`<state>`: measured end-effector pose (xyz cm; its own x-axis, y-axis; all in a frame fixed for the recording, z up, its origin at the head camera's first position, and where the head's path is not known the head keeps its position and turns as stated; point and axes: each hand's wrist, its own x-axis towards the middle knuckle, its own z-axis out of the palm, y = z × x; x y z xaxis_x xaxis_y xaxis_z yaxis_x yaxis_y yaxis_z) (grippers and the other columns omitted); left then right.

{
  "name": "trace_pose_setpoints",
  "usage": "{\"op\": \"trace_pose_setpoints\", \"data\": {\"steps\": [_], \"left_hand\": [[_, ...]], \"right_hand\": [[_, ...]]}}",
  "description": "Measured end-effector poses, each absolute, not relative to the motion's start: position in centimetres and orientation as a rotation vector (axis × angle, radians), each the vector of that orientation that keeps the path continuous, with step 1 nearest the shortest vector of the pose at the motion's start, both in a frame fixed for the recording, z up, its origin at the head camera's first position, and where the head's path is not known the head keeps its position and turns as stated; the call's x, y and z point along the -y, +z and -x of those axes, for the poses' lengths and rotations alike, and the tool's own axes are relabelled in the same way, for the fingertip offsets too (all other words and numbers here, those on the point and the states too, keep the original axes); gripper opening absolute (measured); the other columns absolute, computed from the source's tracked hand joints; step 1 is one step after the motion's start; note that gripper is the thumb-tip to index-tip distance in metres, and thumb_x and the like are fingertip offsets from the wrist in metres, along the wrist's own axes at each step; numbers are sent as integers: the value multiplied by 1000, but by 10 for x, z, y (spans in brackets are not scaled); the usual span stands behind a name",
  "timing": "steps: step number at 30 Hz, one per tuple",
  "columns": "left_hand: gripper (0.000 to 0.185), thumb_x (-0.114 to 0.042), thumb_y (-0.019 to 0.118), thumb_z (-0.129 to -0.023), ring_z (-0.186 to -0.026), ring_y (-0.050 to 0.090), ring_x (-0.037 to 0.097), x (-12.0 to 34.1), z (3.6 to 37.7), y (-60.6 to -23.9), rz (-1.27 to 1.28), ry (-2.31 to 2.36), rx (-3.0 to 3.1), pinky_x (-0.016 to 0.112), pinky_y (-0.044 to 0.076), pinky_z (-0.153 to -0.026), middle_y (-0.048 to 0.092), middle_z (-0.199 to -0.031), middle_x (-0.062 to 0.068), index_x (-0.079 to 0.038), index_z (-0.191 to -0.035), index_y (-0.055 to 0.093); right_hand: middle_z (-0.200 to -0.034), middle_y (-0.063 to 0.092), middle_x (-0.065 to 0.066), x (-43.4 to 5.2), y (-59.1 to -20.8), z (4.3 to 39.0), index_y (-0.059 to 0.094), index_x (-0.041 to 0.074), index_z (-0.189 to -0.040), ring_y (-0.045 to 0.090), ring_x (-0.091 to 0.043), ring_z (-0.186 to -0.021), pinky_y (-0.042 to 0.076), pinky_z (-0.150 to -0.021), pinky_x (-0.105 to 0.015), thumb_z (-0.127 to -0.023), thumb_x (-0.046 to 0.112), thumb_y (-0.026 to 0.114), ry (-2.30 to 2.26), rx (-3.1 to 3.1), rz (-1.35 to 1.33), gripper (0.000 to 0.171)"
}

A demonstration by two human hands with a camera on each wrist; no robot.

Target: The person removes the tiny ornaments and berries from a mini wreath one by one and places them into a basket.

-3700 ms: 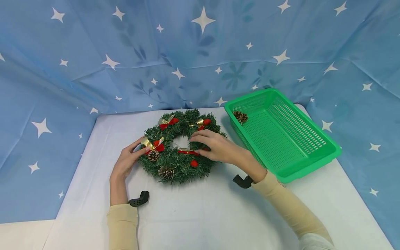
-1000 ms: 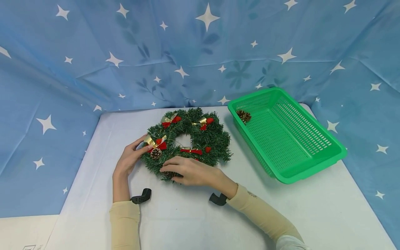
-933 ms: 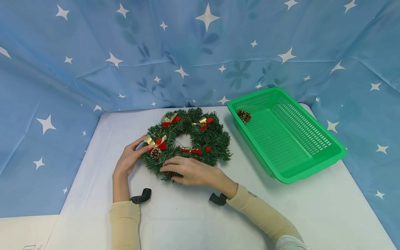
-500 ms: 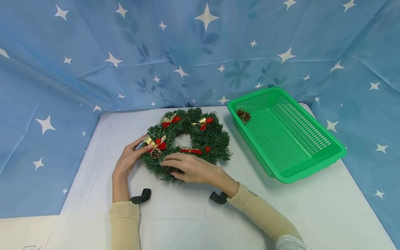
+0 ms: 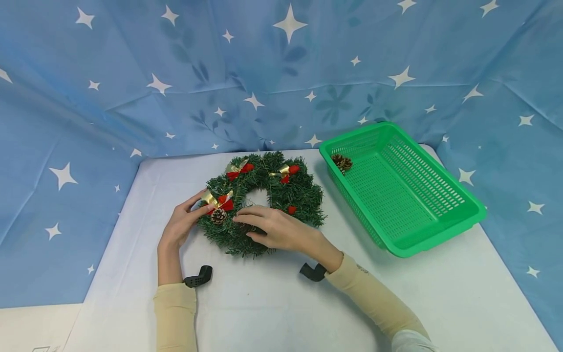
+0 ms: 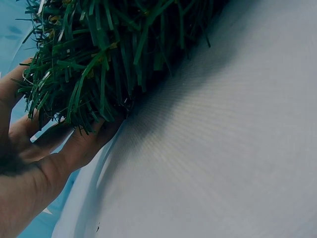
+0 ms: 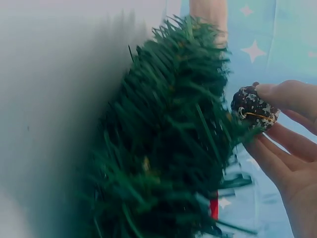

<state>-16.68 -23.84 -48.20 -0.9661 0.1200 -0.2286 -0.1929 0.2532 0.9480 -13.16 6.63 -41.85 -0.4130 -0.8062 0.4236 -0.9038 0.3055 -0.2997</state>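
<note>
A green wreath [image 5: 303, 193] lies on the white table, trimmed with red-and-gold bows [image 5: 226, 204], a red berry [image 5: 292, 209] and a small pine cone [image 5: 218, 216]. My left hand [image 5: 178, 224] grips its left edge, thumb on top near that cone and fingers at the outer side. Over the front of the wreath, my right hand [image 5: 279, 229] pinches another pine cone [image 7: 253, 109] between thumb and fingertips. In the right wrist view this held cone is beside the wreath's needles, with a wire loop on its base. From the head it is mostly covered by the fingers.
A green plastic basket [image 5: 433, 246] stands at the right of the table, with a pine cone [image 5: 341, 163] in its left corner. Blue star-patterned cloth [image 5: 264, 63] hangs behind and at both sides of the table [image 5: 264, 313].
My right hand moved from the wreath's right side to the front pine cone, then up and rightward with it; bare needles show at that spot. My left hand keeps its grip.
</note>
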Motion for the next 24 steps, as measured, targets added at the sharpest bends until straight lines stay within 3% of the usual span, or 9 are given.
{"op": "trace_pose_setpoints", "data": {"steps": [4,7,12,14,16,18,21,23,24], "left_hand": [[77,-41,71,-99,-160,9,28,239,167,-482,78,1773,-2268,42,31,-116,16,-173,2,-24,-163,33],[77,-42,71,-98,-159,11,27,239,167,-482,81,1771,-2269,39,40,-99,16,-173,1,-24,-163,33],[78,-39,71,-99,-159,11,25,239,167,-482,70,1801,-2245,44,39,-113,17,-173,1,-22,-164,32],[78,-40,71,-98,-152,28,24,239,167,-482,70,1806,-2242,44,40,-112,17,-172,1,-23,-163,32],[77,-41,71,-98,-123,46,21,239,167,-482,73,1796,-2251,40,45,-88,18,-172,1,-25,-163,33],[77,-42,71,-98,-117,43,17,239,168,-482,75,1786,-2255,39,38,-80,18,-172,0,-27,-163,33],[77,-42,71,-99,-143,37,23,240,167,-481,68,1787,-2248,38,39,-97,16,-173,1,-26,-163,32],[78,-40,71,-99,-159,12,24,240,167,-481,64,1794,-2240,41,32,-107,15,-173,2,-24,-164,31],[78,-40,71,-99,-160,10,26,240,167,-481,65,1798,-2236,42,31,-108,15,-173,2,-24,-164,31]], "right_hand": [[-137,64,-15,-74,-415,135,64,4,-137,66,-24,-121,56,-94,-21,-94,8,76,714,2363,-1545,45],[-137,64,-15,-81,-413,138,65,5,-137,66,-24,-121,56,-93,-22,-93,8,77,709,2368,-1517,45],[-135,65,-14,-90,-410,143,65,3,-136,65,-24,-122,57,-93,-24,-92,7,78,721,2360,-1483,46],[-134,65,-14,-94,-408,145,66,3,-134,66,-24,-119,58,-89,-24,-91,6,79,726,2348,-1471,46],[-133,66,-14,-97,-407,146,66,2,-133,67,-24,-118,58,-86,-25,-89,5,80,729,2341,-1460,46],[-133,66,-14,-99,-406,147,67,2,-133,68,-24,-116,59,-85,-25,-89,5,80,729,2343,-1446,46],[-132,66,-14,-103,-406,148,67,3,-132,68,-25,-116,59,-88,-27,-89,5,80,731,2351,-1434,45],[-132,66,-15,-105,-405,150,67,2,-132,69,-25,-114,59,-87,-27,-89,4,80,738,2352,-1431,45],[-132,66,-15,-106,-405,150,67,2,-132,69,-25,-114,59,-88,-27,-89,4,80,739,2353,-1428,45]]}}
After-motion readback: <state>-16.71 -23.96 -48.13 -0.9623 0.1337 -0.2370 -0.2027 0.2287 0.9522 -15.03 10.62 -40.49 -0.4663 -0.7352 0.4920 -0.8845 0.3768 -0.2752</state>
